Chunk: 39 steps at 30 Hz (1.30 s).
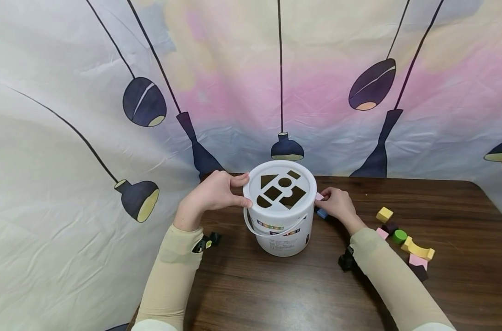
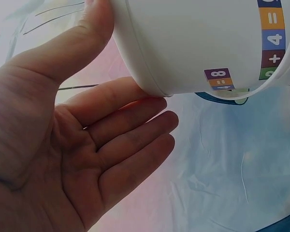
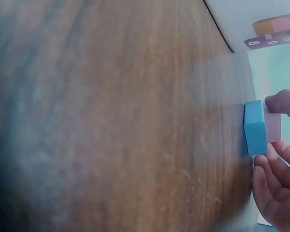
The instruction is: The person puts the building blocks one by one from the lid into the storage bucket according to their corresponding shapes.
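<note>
A white bucket (image 1: 280, 232) with a handle stands on the table, its lid (image 1: 255, 177) cut with several differently shaped holes. My left hand (image 1: 211, 193) rests at the lid's left rim with thumb and index finger spread. In the left wrist view the other fingers (image 2: 135, 157) stretch out straight beside the bucket, touching nothing. Right of the bucket, my right hand (image 1: 338, 204) pinches a pink block (image 3: 274, 126) between thumb and fingertips. Close against that pink block, on the table, is a blue block (image 3: 255, 129).
To the right of my right forearm lie several loose blocks: a yellow one (image 1: 385, 214), a green cylinder (image 1: 399, 236), a yellow arch (image 1: 418, 249), and pink and dark ones. Behind the dark wooden table (image 1: 300, 294) hangs a cloth (image 1: 234, 92) printed with lamps.
</note>
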Available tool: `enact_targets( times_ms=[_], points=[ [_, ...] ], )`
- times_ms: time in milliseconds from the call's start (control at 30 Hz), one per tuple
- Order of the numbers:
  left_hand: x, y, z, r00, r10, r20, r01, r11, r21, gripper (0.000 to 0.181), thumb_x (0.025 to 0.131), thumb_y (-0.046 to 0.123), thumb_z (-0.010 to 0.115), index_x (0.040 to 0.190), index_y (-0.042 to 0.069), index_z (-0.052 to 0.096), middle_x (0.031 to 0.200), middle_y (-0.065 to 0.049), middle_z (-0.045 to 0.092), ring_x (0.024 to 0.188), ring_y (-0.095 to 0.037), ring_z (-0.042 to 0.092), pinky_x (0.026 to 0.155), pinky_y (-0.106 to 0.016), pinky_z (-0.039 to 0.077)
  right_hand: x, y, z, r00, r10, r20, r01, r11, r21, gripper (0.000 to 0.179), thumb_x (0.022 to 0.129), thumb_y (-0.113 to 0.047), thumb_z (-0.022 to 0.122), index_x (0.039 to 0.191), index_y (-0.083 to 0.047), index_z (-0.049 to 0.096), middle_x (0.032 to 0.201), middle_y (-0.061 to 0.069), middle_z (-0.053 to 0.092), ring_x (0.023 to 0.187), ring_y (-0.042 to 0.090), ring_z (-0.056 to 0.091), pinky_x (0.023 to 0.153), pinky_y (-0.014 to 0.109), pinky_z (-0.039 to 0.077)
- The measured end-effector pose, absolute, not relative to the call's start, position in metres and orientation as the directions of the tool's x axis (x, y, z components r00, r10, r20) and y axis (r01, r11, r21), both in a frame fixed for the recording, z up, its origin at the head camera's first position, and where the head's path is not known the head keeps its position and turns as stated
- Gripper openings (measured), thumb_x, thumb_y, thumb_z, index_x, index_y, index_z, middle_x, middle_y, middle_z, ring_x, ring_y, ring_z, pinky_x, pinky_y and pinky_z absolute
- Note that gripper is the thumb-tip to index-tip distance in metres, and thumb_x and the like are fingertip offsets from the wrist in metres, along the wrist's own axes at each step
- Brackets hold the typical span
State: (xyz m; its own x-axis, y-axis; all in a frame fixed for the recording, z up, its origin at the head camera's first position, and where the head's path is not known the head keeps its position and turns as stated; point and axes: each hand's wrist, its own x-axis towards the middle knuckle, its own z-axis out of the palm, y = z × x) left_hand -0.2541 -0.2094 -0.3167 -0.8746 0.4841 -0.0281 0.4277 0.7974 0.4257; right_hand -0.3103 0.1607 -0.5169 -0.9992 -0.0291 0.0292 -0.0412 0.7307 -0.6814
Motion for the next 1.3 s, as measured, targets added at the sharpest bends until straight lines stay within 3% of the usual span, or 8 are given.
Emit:
enact_targets(
  times_ms=[333, 567, 800, 1067, 1300],
  points=[
    [-0.255, -0.210, -0.318, -0.874, 0.486, -0.023, 0.431, 0.794, 0.429, 0.082, 0.082, 0.048, 0.093, 0.149, 0.016, 0.059, 0.152, 0.003, 0.058, 0.146, -0.033, 0.049, 0.111, -0.044, 0.050, -0.312, 0.170, -0.500, -0.999, -0.010, 0.052, -0.043, 0.733, -0.678, 0.050, 0.094, -0.045, 0.078, 0.115, -0.001, 0.073, 0.104, 0.016, 0.074, 0.090, 0.032, 0.067, 0.078, 0.045, 0.056],
    [-0.255, -0.210, -0.317, -0.880, 0.473, -0.032, 0.416, 0.803, 0.428, 0.081, 0.082, 0.049, 0.093, 0.149, 0.018, 0.060, 0.152, 0.005, 0.058, 0.147, -0.028, 0.048, 0.111, -0.043, 0.049, -0.317, 0.183, -0.464, -0.990, -0.007, 0.138, -0.100, 0.729, -0.677, 0.055, 0.094, -0.053, 0.078, 0.116, -0.002, 0.073, 0.105, 0.017, 0.073, 0.093, 0.033, 0.067, 0.078, 0.046, 0.054],
    [-0.255, -0.209, -0.316, -0.875, 0.482, -0.036, 0.425, 0.802, 0.421, 0.081, 0.082, 0.050, 0.093, 0.149, 0.018, 0.059, 0.153, 0.004, 0.058, 0.147, -0.031, 0.048, 0.111, -0.043, 0.049, -0.314, 0.191, -0.416, -0.968, -0.025, 0.249, -0.194, 0.702, -0.685, 0.054, 0.096, -0.051, 0.078, 0.118, -0.002, 0.074, 0.104, 0.017, 0.074, 0.093, 0.032, 0.067, 0.077, 0.042, 0.052],
    [-0.255, -0.211, -0.317, -0.878, 0.477, -0.030, 0.423, 0.805, 0.417, 0.082, 0.081, 0.049, 0.093, 0.149, 0.018, 0.059, 0.152, 0.004, 0.058, 0.146, -0.030, 0.049, 0.109, -0.042, 0.051, -0.301, 0.170, -0.356, -0.927, -0.110, 0.358, -0.335, 0.672, -0.660, 0.047, 0.094, -0.047, 0.080, 0.116, -0.006, 0.074, 0.106, 0.015, 0.074, 0.098, 0.030, 0.067, 0.081, 0.044, 0.051],
    [-0.255, -0.210, -0.317, -0.877, 0.479, -0.031, 0.423, 0.801, 0.424, 0.081, 0.082, 0.049, 0.093, 0.149, 0.017, 0.059, 0.153, 0.004, 0.057, 0.147, -0.029, 0.048, 0.110, -0.042, 0.050, -0.282, 0.140, -0.328, -0.892, -0.180, 0.415, -0.429, 0.630, -0.647, 0.040, 0.090, -0.040, 0.086, 0.111, -0.007, 0.075, 0.100, 0.009, 0.075, 0.096, 0.027, 0.069, 0.080, 0.044, 0.052]
  ],
)
